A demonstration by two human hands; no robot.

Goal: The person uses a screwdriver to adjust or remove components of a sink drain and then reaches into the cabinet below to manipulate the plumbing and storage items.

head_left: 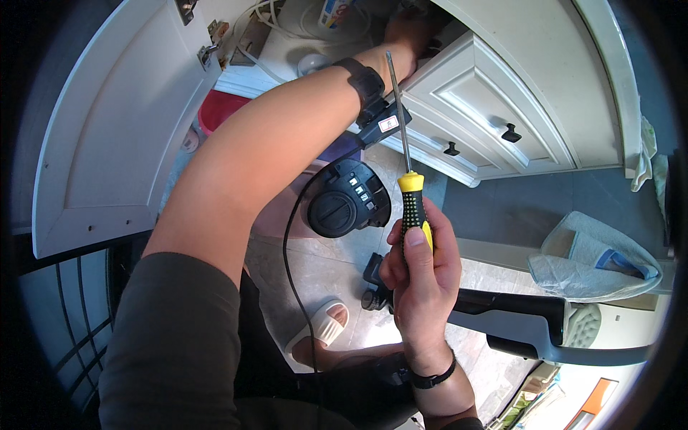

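My right hand point(423, 276) is closed round the black and yellow handle of a screwdriver point(412, 193). Its long metal shaft points up and away from me, with the tip near my left wrist. My left arm stretches across the view, and my left hand point(413, 32) is inside the cabinet point(276, 46), in shadow; its fingers are mostly hidden. A dark band with a small black box point(383, 125) is on my left wrist. Beneath that forearm stands a black round plastic device point(337, 201), with a thin black cable running beside it.
The white cabinet door point(118, 136) is swung out at left. Drawers point(494, 122) with black knobs are at right. A white hose point(247, 50) lies inside the cabinet. A red basin point(218, 110), a slipper point(331, 322), a grey-black floor cleaner point(530, 322) and a towel point(588, 254) are around.
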